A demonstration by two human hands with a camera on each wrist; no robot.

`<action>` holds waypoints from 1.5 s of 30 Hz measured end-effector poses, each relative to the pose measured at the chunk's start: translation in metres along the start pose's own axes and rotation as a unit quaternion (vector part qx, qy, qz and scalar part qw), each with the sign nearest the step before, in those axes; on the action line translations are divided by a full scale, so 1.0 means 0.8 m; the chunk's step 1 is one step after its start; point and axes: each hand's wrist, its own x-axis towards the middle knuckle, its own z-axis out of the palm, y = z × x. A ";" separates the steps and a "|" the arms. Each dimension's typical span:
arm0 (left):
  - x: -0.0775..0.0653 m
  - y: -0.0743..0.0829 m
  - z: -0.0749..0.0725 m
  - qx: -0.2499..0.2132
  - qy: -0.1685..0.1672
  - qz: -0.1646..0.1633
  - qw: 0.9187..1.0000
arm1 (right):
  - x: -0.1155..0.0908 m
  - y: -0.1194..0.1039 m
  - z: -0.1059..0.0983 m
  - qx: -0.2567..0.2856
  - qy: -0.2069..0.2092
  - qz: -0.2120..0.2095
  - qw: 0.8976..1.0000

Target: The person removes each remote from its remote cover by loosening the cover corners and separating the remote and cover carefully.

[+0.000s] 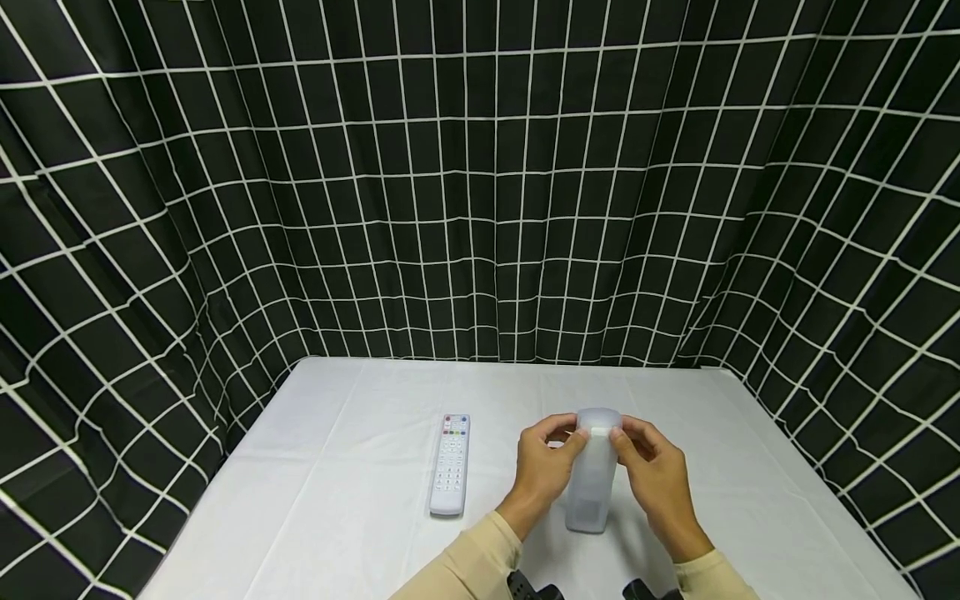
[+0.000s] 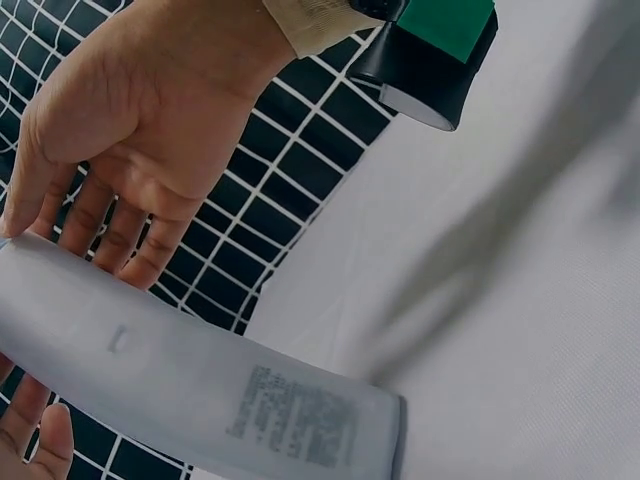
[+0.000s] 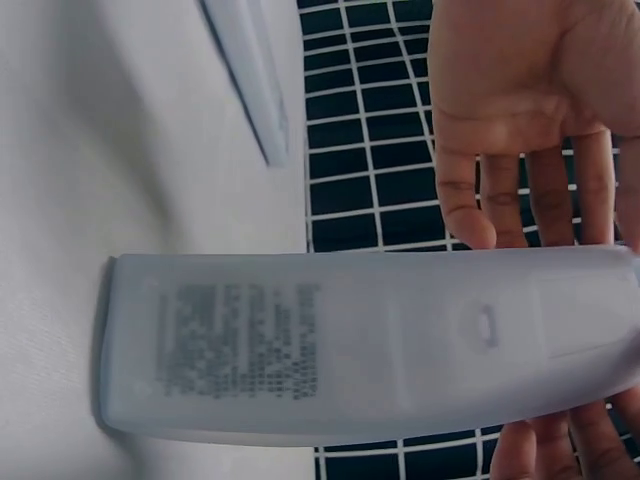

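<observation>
At three o'clock from the remote (image 1: 450,467), left hand (image 1: 546,463) and right hand (image 1: 660,479) hold one upright translucent case (image 1: 591,487).

Pale sleeved remote (image 1: 591,492) stands approx upright w/ gray lbl (image 3: 240,342).

One left hand (image 1: 543,468) and one right hand (image 1: 660,477) are showing; one case (image 1: 589,492), one remote (image 1: 450,467) and one table (image 1: 337,467) are appearing, while two sleeves (image 1: 468,564) and two black devices (image 1: 529,588) are showing.
</observation>
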 end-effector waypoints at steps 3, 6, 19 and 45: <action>-0.002 0.002 0.000 -0.005 -0.010 0.004 1.000 | 0.000 0.003 0.000 0.008 0.002 0.000 1.000; -0.002 0.002 0.001 -0.009 -0.013 0.009 1.000 | 0.001 0.003 -0.001 0.021 0.007 0.005 1.000; 0.000 0.010 0.004 -0.036 0.006 -0.029 0.999 | 0.011 -0.006 -0.008 0.076 -0.007 0.093 0.993; -0.008 0.006 0.007 -0.026 0.002 0.013 1.000 | 0.023 0.017 -0.004 0.407 -0.114 0.214 0.881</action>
